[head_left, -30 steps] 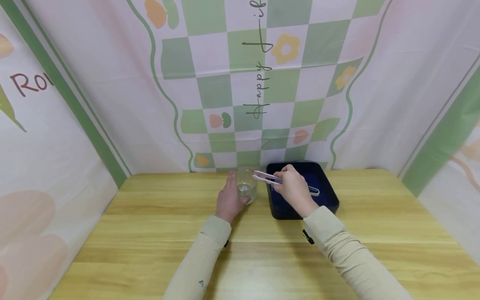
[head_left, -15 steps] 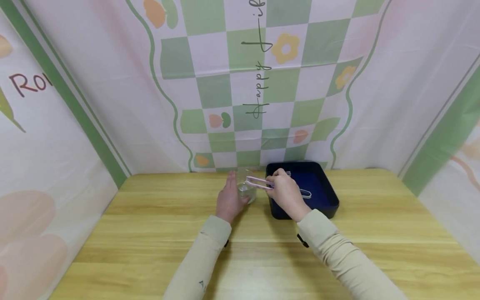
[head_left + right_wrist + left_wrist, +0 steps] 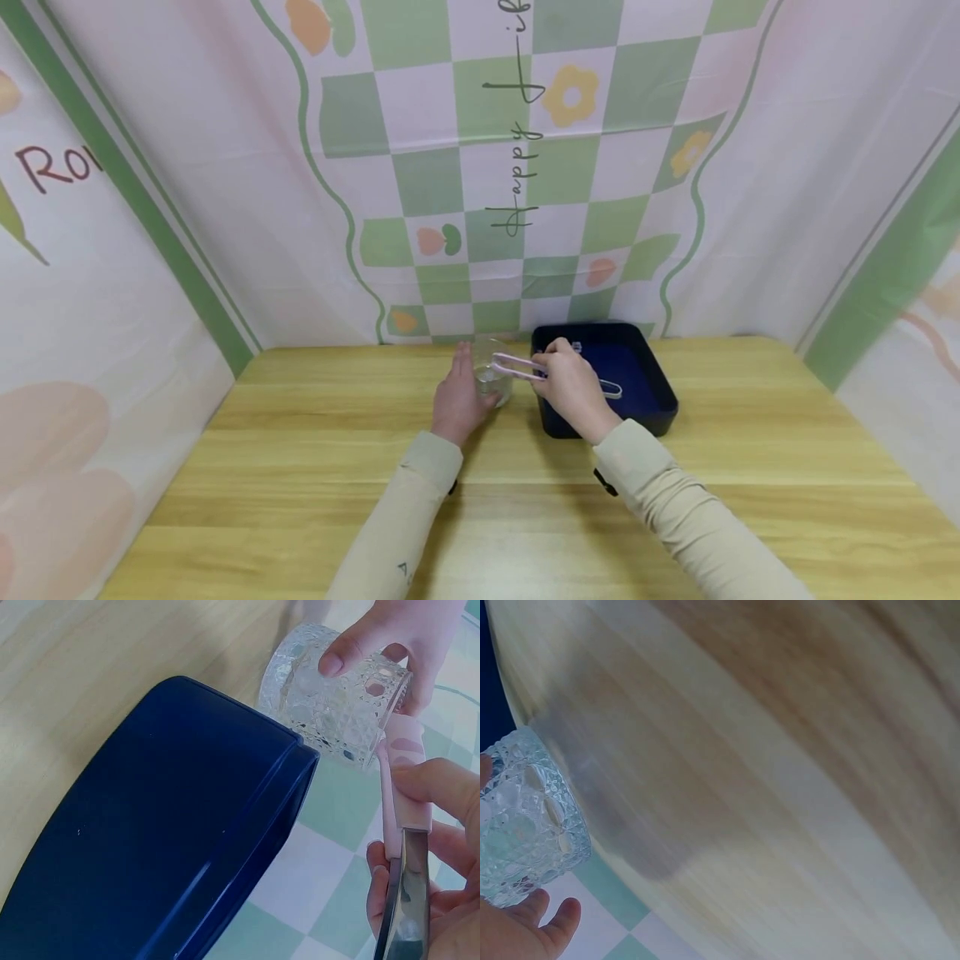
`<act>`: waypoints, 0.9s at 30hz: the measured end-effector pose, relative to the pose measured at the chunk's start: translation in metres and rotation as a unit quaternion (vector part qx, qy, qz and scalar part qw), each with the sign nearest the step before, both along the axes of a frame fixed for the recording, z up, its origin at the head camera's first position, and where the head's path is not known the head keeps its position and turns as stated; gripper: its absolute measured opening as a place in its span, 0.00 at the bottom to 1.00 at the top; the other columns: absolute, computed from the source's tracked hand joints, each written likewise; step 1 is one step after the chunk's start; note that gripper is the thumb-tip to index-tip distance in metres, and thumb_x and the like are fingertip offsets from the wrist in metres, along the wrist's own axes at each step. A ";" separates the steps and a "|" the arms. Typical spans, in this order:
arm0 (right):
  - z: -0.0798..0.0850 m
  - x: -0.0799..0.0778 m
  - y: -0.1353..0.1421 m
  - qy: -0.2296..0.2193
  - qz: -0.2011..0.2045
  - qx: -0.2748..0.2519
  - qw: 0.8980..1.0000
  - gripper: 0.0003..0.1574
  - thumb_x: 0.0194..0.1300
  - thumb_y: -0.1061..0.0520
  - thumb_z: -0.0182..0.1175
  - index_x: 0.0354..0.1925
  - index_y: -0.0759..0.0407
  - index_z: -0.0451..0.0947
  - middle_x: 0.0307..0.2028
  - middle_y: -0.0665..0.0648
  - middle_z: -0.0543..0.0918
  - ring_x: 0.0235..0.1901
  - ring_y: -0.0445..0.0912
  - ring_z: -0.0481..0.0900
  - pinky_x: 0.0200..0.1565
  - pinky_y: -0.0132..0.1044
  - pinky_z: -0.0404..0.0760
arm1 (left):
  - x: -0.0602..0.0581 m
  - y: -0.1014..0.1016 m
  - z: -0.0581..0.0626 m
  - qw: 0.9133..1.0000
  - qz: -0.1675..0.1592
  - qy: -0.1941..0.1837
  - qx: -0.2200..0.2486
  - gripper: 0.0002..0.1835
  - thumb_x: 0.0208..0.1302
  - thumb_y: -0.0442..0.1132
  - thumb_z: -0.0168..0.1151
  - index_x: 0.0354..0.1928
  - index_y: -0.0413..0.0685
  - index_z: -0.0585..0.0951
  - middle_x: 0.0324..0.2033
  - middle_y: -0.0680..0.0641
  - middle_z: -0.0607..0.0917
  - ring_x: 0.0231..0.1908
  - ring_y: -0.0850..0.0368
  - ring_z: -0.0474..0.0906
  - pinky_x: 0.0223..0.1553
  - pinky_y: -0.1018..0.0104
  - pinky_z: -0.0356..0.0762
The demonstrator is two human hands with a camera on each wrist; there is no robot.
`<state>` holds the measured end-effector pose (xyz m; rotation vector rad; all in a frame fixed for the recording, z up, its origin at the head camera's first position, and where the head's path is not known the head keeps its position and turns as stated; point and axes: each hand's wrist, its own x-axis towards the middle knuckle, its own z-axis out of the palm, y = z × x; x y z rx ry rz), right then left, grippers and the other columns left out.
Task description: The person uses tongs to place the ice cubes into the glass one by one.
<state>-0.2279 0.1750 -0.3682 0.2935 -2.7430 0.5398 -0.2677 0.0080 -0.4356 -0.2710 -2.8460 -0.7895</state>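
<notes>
A clear patterned glass (image 3: 491,383) stands upright on the table at the back, left of the tray. My left hand (image 3: 456,402) holds its side, thumb at the front and fingers behind; the left wrist view shows the textured glass (image 3: 525,817) between thumb and fingers. In my right hand (image 3: 576,385) I grip pink-tipped metal tongs (image 3: 519,362), their tips at the glass's mouth. Up close, the tongs (image 3: 409,802) show a pink sleeve over shiny metal arms, pinched between thumb and fingers. The glass hides what their tips hold.
Right of the glass is a dark blue square tray (image 3: 630,358) with raised walls, partly under my right hand. A small clear piece (image 3: 576,346) lies near its back left. The wooden table (image 3: 315,483) ends at a patterned cloth wall (image 3: 495,275).
My right hand has moved left with the tongs, from above the tray to the mouth of the glass, and then stayed there. The left hand has kept its hold on the glass.
</notes>
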 end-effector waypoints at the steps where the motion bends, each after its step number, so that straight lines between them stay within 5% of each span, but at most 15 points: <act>1: 0.000 0.000 0.000 0.003 0.000 0.000 1.000 0.18 0.51 0.61 0.70 0.42 0.63 0.85 0.41 0.63 0.78 0.35 0.56 0.81 0.33 0.49 0.83 | 0.000 0.000 0.000 1.000 0.000 0.000 0.000 0.56 0.50 0.49 0.73 0.73 0.39 0.50 0.74 0.40 0.55 0.52 0.39 0.78 0.59 0.52 0.77; 16: 0.014 -0.014 0.037 0.006 -0.044 -0.008 0.999 0.19 0.51 0.61 0.67 0.44 0.66 0.84 0.43 0.69 0.78 0.39 0.60 0.79 0.39 0.56 0.80 | 0.002 -0.001 0.001 0.999 -0.002 0.030 -0.013 0.55 0.49 0.49 0.74 0.72 0.36 0.52 0.72 0.38 0.60 0.50 0.40 0.79 0.55 0.51 0.80; 27: -0.002 -0.020 0.061 0.004 -0.083 0.005 0.997 0.18 0.50 0.62 0.67 0.41 0.69 0.83 0.37 0.70 0.77 0.37 0.61 0.78 0.38 0.57 0.79 | 0.001 -0.001 0.002 1.000 -0.003 0.015 -0.012 0.56 0.50 0.50 0.73 0.73 0.37 0.50 0.73 0.39 0.57 0.51 0.40 0.79 0.57 0.51 0.79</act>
